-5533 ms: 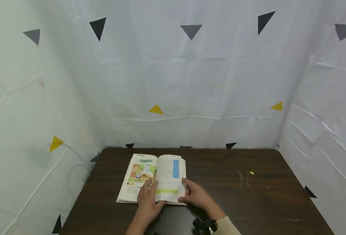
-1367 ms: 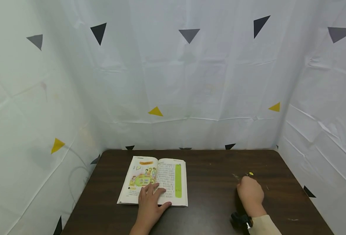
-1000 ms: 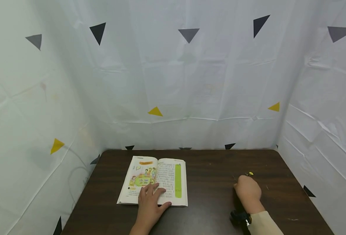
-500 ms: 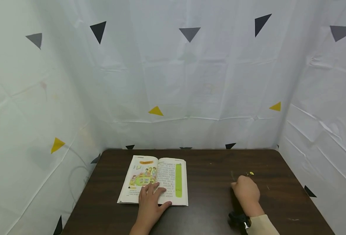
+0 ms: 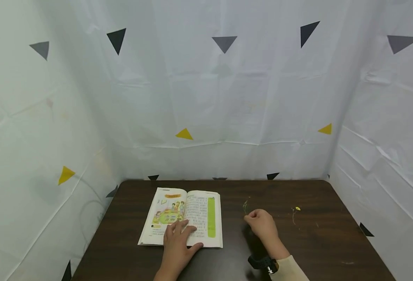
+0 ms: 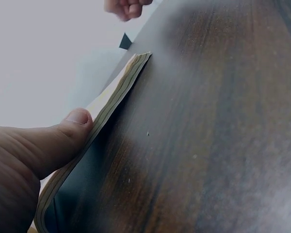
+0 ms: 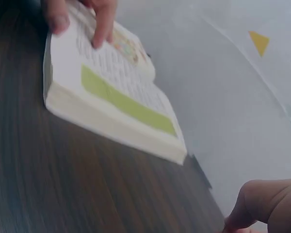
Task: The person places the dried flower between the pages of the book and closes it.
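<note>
The book [image 5: 181, 217] lies open on the desk [image 5: 297, 249], pressed flat by the left hand [image 5: 178, 244] with straight fingers. A small sprig [image 5: 245, 205] is pinched in the right hand [image 5: 262, 226], between book and flower [image 5: 295, 212]; its placing on the page appears not yet done.

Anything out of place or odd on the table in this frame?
A few plant scraps look out of place on the dark wooden table: a thin dried sprig and a small yellow petal lie loose to the right, and the right hand pinches another thin sprig. The open picture book, pressed flat by the left hand, looks undamaged.
</note>
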The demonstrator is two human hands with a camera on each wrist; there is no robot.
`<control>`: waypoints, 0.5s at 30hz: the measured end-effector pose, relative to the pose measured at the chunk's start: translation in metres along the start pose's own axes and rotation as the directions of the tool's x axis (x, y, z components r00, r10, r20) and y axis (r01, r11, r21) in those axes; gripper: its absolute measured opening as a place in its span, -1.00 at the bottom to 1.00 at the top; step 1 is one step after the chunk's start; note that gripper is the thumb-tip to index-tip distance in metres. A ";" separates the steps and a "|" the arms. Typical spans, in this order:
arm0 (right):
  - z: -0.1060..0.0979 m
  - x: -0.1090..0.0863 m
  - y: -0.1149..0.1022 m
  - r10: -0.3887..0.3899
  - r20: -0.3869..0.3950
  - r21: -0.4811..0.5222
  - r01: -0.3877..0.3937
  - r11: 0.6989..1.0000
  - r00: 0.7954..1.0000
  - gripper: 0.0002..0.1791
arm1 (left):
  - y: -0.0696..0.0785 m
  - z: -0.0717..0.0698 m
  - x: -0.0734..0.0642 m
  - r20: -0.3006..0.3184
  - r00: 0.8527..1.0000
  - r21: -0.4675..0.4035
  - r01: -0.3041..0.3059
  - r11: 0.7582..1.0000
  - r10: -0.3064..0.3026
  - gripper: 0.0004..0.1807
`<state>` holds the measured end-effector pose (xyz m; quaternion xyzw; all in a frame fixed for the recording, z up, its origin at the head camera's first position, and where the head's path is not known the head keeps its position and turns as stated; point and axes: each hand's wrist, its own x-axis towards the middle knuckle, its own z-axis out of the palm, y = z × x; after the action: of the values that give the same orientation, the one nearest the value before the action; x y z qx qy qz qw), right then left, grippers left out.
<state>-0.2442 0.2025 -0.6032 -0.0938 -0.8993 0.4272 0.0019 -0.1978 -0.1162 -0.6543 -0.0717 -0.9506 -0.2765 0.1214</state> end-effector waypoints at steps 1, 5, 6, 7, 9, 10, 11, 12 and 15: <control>0.005 0.001 -0.004 -0.002 0.005 0.015 0.001 1.000 1.000 -0.75 | 0.000 0.000 0.000 0.001 1.000 0.000 0.000 1.000 0.000 -0.45; 0.025 0.004 -0.020 -0.018 0.028 0.075 0.015 0.997 0.999 -0.73 | -0.001 0.001 0.001 -0.002 1.000 0.006 -0.005 1.000 0.005 -0.45; 0.030 0.005 -0.025 -0.022 0.035 0.092 0.018 0.996 0.999 -0.73 | -0.002 0.001 0.001 -0.002 1.000 0.008 -0.004 1.000 0.004 -0.44; 0.035 0.005 -0.029 -0.021 0.045 0.110 0.016 0.994 0.999 -0.73 | -0.002 0.001 0.001 -0.004 1.000 0.007 -0.003 1.000 0.003 -0.44; 0.045 0.005 -0.039 -0.014 0.063 0.147 0.005 0.989 0.998 -0.73 | -0.003 0.002 0.001 -0.005 1.000 0.003 -0.001 1.000 0.001 -0.44; 0.050 0.005 -0.044 -0.008 0.072 0.163 -0.004 0.987 0.997 -0.74 | -0.003 0.002 0.001 -0.003 1.000 -0.001 0.000 1.000 0.000 -0.44; 0.056 0.005 -0.049 0.000 0.081 0.182 -0.015 0.983 0.997 -0.75 | -0.004 0.002 0.001 -0.003 1.000 -0.006 0.001 1.000 -0.001 -0.44; 0.061 0.004 -0.054 -0.005 0.085 0.196 -0.012 0.981 0.996 -0.76 | -0.004 0.003 0.001 -0.002 1.000 -0.011 0.001 1.000 -0.001 -0.44; 0.077 0.003 -0.068 -0.008 0.113 0.246 -0.020 0.969 0.994 -0.78 | -0.004 0.003 0.001 -0.004 1.000 -0.020 -0.004 1.000 0.004 -0.45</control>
<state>-0.2650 0.1020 -0.5999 -0.0712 -0.8376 0.5402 -0.0387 -0.1998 -0.1180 -0.6592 -0.0742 -0.9475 -0.2857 0.1231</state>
